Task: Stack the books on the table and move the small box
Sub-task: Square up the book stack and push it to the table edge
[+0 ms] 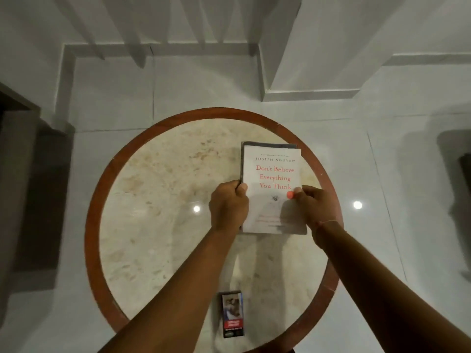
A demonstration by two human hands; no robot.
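A white book (272, 174) with red title lettering lies on top of a darker book (267, 143), whose edge shows along the far and left sides. The pair rests on the right half of a round marble table (158, 189) with a reddish-brown rim. My left hand (228, 206) grips the left edge of the stack, thumb on the white cover. My right hand (314, 207) holds the right edge, thumb pressed on the cover. A small box (232, 314) with a picture and a red label lies flat near the table's front edge, between my forearms.
Glossy white floor tiles surround the table. A white step (308, 94) and wall corner stand beyond the table. Dark furniture (23, 174) is at the far left, and another dark shape (458, 161) sits at the right edge.
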